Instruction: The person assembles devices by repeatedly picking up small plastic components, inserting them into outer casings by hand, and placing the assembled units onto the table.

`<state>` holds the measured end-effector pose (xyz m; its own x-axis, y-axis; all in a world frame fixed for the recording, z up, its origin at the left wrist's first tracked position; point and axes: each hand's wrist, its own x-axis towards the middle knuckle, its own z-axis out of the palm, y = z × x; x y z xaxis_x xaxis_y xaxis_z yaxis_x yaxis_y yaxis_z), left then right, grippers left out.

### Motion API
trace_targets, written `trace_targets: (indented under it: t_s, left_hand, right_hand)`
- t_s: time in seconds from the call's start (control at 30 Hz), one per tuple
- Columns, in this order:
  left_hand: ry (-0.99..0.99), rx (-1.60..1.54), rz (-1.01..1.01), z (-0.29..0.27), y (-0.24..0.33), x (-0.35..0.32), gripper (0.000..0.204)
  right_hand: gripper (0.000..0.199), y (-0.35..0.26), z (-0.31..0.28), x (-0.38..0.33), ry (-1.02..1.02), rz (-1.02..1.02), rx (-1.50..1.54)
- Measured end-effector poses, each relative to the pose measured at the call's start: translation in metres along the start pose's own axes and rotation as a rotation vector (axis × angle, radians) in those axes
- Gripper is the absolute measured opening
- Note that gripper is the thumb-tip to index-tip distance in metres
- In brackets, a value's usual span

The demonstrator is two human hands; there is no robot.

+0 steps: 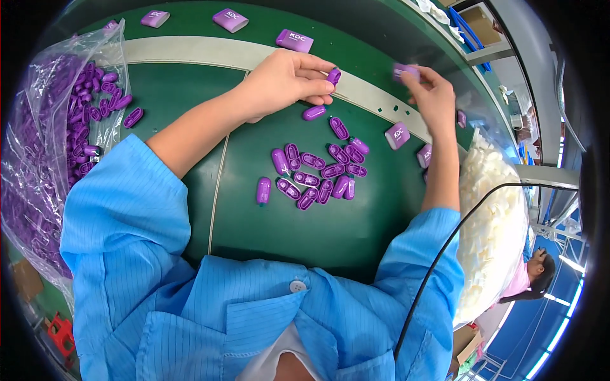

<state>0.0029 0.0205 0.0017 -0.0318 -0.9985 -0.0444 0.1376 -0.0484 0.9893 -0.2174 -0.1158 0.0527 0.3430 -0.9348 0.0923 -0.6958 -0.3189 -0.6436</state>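
Note:
My left hand (286, 79) pinches a small purple oval plastic cap (334, 77) with its hollow side showing, above the near edge of the pale strip. My right hand (435, 98), slightly smeared by motion, grips a purple rectangular case (406, 72) at the far right, over the green belt. Below my left hand, several loose caps lie in a cluster on the green table, some hollow side up, such as one cap (312, 160), others on their backs, like the cap (264, 190) at the cluster's left. A single cap (314, 113) lies nearest my left fingers.
Purple cases with white lettering, such as one case (230, 20), are spaced along the far belt; another case (397, 135) sits near my right wrist. A clear bag (38, 159) of purple caps stands at left, a sack of cream pieces (492, 222) at right. Another person (530, 273) is beyond.

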Motion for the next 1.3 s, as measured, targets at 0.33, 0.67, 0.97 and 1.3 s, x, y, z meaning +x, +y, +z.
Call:
trace_targets:
  t_s: [0.33,0.67,0.97,1.3]
  left_hand:
    - [0.053,0.117,0.042,0.007,-0.005,0.005,0.03]
    - [0.092,0.43,0.23,0.01,-0.002,-0.007,0.027]
    - [0.291,1.173,0.649,0.032,0.001,-0.027,0.025]
    - [0.302,0.842,0.438,0.0,0.006,0.051,0.027]
  right_hand:
    - [0.025,-0.014,0.058,-0.067,-0.345,0.032,0.883]
    - [0.027,-0.016,0.062,-0.075,-0.259,-0.062,0.822]
    - [0.026,-0.021,0.066,-0.087,-0.055,-0.248,0.488]
    - [0.04,-0.004,0.05,-0.032,0.086,-0.245,0.304]
